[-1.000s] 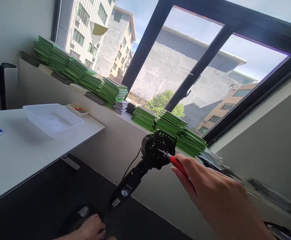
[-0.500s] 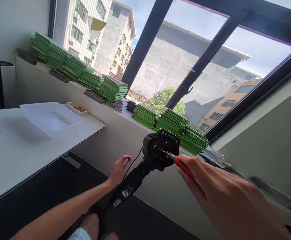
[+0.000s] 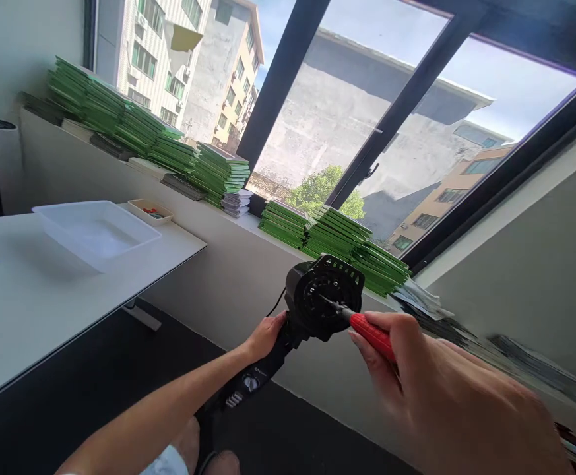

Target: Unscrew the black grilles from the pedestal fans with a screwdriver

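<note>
Indoors: white table (image 3: 15,316) nine o'clock, window (image 3: 383,132) one o'clock; right hand (image 3: 446,382) pinching red-handled tool (image 3: 373,333), left hand (image 3: 264,335) gripping black stand (image 3: 270,363).

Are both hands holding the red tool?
No, only the right hand holds the red-handled tool; the left hand is at the neck of the black device.

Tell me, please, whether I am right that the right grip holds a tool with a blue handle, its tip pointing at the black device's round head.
Not quite: the tool has a red handle, as the head view shows. The right grip does hold it, tip pointing at the round head.
</note>
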`<control>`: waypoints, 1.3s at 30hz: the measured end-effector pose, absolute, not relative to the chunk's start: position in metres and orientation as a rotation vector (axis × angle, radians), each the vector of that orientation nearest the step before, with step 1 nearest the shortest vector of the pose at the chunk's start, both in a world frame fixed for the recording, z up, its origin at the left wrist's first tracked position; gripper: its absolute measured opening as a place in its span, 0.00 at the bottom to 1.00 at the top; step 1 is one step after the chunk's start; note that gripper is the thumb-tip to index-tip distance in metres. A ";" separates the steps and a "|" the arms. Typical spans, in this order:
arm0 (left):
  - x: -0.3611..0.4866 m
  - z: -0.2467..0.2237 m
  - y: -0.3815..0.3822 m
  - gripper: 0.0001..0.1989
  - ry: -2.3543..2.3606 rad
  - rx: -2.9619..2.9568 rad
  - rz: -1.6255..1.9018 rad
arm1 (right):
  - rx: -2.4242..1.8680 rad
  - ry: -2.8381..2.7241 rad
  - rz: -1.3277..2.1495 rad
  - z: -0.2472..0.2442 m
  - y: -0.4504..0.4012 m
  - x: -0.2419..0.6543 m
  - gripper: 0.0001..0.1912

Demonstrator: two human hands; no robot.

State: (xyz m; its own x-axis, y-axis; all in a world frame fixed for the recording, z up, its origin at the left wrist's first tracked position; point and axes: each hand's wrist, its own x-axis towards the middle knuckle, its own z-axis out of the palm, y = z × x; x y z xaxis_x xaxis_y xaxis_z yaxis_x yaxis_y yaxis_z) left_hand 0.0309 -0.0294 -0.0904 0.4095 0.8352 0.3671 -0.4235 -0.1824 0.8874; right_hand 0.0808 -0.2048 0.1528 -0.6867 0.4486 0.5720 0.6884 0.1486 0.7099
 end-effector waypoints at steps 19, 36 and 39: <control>0.031 -0.089 -0.050 0.37 0.305 1.292 1.189 | -1.128 -2.061 -1.467 0.162 -0.234 0.110 0.07; 0.033 -0.097 -0.048 0.46 0.303 1.228 1.176 | -1.197 -1.926 -1.557 0.149 -0.232 0.113 0.06; 0.034 -0.099 -0.047 0.44 0.337 1.202 1.176 | -1.196 -1.959 -1.532 0.149 -0.233 0.114 0.05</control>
State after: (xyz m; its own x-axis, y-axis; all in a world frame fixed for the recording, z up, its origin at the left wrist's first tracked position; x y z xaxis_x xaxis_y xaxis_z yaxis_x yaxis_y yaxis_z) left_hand 0.0342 -0.0473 -0.0990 0.4185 0.8359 0.3552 -0.5209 -0.0994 0.8478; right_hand 0.1144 -0.2328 0.1485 -0.5655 0.3862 0.7287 0.8004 0.0438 0.5979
